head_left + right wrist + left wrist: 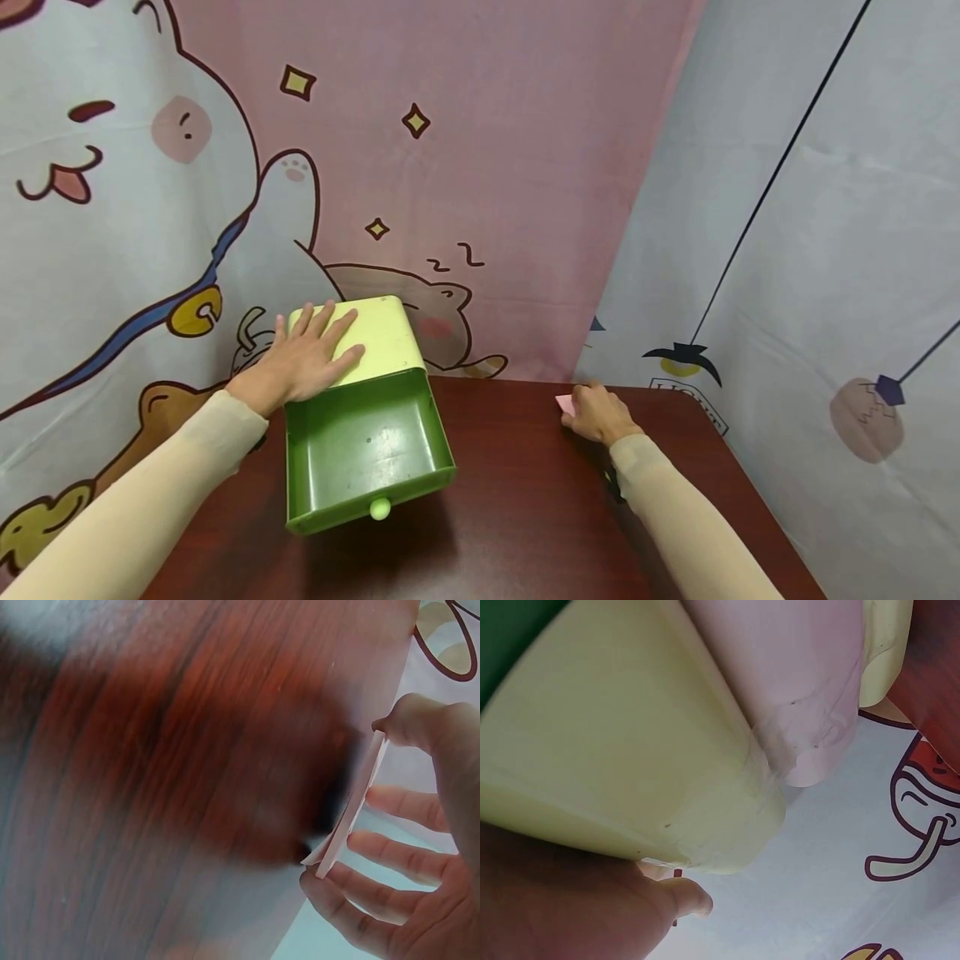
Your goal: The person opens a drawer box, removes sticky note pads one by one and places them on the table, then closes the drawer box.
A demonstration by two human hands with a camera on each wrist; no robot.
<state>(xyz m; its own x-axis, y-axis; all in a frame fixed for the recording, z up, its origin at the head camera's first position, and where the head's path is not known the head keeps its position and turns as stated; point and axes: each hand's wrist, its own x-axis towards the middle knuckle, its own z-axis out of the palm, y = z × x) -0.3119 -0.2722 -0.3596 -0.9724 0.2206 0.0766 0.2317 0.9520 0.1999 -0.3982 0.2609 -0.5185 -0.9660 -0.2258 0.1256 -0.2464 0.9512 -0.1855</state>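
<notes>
My left hand [303, 358] lies with spread, fairly straight fingers on the pale yellow top [386, 333] of a small drawer unit. Below that top, a green drawer [367, 442] with a round light-green knob [380, 508] is pulled out, its bare floor showing. The left wrist view shows yellow and pink tiers [802, 682] of the unit, with part of the hand [577, 900] against the yellow one. Near the table's back edge, my right hand [600, 414] pinches a thin pink sticky note pad [357, 802] by opposite edges between thumb and fingers.
The reddish-brown wooden table [517, 500] reaches back to a pink and white cartoon-print cloth [525, 167] hanging behind it. On the right, another grey-white printed cloth [825, 250] runs along the table's side. Something dark [613, 483] shows under the right wrist.
</notes>
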